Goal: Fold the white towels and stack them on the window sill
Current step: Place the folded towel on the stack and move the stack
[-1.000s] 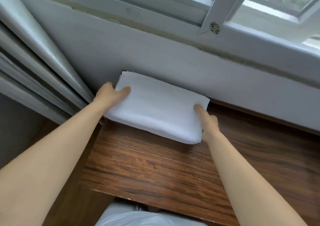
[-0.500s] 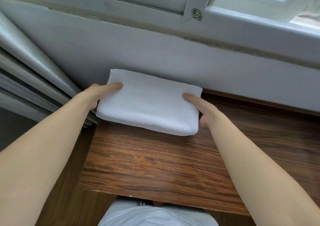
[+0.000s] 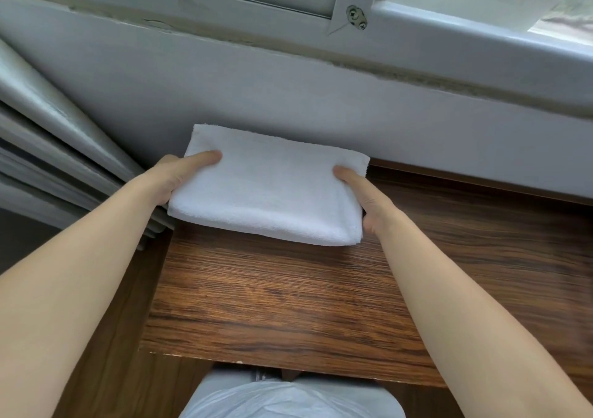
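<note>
A folded white towel [image 3: 272,186] is held level just above the far left part of the wooden table [image 3: 288,295], close to the white wall. My left hand [image 3: 179,177] grips its left edge, thumb on top and fingers hidden underneath. On the right edge, my right hand [image 3: 365,196] grips it the same way. The white window sill [image 3: 481,29] runs along the top of the view, above the wall, with nothing on the part I can see.
Grey curtain folds [image 3: 48,135] hang at the left beside the table. A metal window hinge [image 3: 356,16] sits on the frame above. A white plastic bag [image 3: 288,398] lies below the table's near edge. Bare wood extends to the right.
Both hands have tightened their hold on the towel's ends and raised it slightly off the table, shifting it a little to the left. The view has tilted a bit.
</note>
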Demonstrator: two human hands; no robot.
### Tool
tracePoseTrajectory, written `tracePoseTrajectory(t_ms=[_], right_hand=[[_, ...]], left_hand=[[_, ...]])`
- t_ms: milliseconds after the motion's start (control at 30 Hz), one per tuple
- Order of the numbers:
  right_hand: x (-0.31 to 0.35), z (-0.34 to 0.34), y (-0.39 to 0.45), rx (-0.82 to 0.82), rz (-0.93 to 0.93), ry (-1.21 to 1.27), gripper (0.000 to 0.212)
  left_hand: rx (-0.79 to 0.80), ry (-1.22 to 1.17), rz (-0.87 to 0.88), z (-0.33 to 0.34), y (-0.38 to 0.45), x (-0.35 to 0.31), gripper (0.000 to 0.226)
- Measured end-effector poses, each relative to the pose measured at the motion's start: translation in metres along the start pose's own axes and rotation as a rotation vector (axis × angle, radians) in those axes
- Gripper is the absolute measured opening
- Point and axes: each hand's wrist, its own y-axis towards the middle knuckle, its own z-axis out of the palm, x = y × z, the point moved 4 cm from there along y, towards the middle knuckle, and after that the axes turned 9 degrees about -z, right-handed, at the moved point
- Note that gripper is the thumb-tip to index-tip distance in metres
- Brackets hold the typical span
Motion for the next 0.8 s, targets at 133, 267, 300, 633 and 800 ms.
tracePoseTrajectory(t_ms=[133, 267, 300, 633, 800], right_hand=[[0.006, 0.005, -0.003, 0.036, -0.014, -0.003, 0.044], [0.009, 0.003, -0.006, 0.053, 0.017, 0.028, 0.043], [0.008, 0.002, -0.005, 0.049, 0.022, 0.033, 0.044], [-0.008, -0.012, -0.002, 0.081, 0.088, 0.169, 0.059], [-0.015, -0.015, -0.001, 0.111, -0.026, 0.147, 0.052]], left_hand=[[-0.022, -0.001, 0.017, -0.003, -0.001, 0.006, 0.08], [-0.049, -0.003, 0.025, -0.003, -0.004, 0.003, 0.089], [-0.049, -0.003, 0.024, -0.003, -0.005, 0.002, 0.088], [-0.146, 0.002, 0.024, 0.008, -0.015, -0.002, 0.08], [-0.224, 0.056, 0.079, 0.024, -0.022, -0.005, 0.074]])
